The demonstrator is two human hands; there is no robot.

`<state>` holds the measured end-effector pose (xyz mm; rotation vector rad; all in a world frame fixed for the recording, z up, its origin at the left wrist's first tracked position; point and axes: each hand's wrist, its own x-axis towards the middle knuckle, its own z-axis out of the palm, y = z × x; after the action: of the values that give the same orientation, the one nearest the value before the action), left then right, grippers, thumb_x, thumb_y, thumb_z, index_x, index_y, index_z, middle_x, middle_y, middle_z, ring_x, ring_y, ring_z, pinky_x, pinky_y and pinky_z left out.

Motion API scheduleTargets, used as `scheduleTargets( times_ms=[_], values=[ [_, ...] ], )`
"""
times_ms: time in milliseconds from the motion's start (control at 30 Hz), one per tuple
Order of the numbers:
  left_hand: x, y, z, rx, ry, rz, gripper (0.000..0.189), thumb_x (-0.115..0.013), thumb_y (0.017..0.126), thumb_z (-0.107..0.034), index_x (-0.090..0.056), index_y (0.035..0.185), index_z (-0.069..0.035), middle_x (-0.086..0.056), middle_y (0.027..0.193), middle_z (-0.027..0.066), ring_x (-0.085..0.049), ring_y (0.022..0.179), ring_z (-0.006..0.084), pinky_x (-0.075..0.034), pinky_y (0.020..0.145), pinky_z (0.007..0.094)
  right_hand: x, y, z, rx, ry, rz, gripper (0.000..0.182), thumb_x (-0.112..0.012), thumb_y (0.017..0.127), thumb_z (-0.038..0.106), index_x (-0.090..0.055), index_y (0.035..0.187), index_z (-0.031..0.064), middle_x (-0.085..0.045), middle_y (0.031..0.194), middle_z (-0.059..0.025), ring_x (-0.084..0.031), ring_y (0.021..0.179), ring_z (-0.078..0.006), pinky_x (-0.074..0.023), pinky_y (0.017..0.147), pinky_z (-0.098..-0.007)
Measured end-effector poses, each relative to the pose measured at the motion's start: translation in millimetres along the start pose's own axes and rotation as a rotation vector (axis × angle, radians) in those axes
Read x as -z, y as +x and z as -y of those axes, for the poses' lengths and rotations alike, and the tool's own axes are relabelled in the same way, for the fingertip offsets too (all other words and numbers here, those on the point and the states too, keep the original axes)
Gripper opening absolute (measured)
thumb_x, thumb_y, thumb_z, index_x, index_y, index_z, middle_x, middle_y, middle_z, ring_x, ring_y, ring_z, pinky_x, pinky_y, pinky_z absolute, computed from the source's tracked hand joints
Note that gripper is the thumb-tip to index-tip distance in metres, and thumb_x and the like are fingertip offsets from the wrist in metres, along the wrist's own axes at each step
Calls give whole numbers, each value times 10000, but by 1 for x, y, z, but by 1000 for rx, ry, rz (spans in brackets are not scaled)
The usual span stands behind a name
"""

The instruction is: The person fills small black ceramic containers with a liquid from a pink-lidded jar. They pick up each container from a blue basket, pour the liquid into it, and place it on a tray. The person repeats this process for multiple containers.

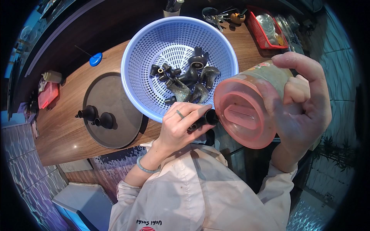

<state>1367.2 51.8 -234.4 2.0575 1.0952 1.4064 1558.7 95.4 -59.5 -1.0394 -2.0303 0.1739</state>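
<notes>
My left hand [178, 124], with a ring and a bangle at the wrist, grips a small black bottle [210, 117], its round mouth facing upward. My right hand [300, 98] holds a cloudy plastic jug [268, 72] with a pink lid [245, 115]. The jug is tilted, its lid edge close to the bottle's mouth. Whether liquid runs between them I cannot tell. Just beyond, a lavender plastic colander [136, 95] contains several black and speckled small bottles [180, 91]. Two more black bottles [104, 120] lie on a round brown tray [112, 86] to the left.
A red plastic basket [257, 37] with clear lids stands at the far right, near some metal utensils [215, 18]. At the back left are a blue round object [96, 59], a squeeze bottle [52, 77] and a pink container [48, 95]. The wooden counter [63, 127] curves towards me.
</notes>
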Motion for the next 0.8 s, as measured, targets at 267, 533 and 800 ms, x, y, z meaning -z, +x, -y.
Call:
scheduleTargets(
  times_ms=[267,533,800],
  values=[
    [0,-1,1,-10,14,-8,519,-922,646,-208,-757,1113,-55,-732,934,52,-692,833,224,-508,741,340,-1,2,1,11,-4,8,422,-779,744,-136,-617,1132,-104,-618,782,2,-390,599,8,-294,570,-158],
    [-1,-3,3,-13,10,-6,518,-921,651,-205,-757,1117,-52,-735,941,55,-696,837,226,-510,741,342,0,3,0,54,33,7,410,-766,746,-151,-602,1121,-123,-612,775,-6,-394,602,5,-295,574,-164],
    [-1,-4,4,-24,17,-15,517,-924,656,-212,-756,1114,-44,-732,916,60,-695,811,224,-513,724,337,1,5,0,72,36,1,414,-755,740,-166,-598,1122,-130,-640,855,-38,-391,598,5,-296,565,-168]
  ],
)
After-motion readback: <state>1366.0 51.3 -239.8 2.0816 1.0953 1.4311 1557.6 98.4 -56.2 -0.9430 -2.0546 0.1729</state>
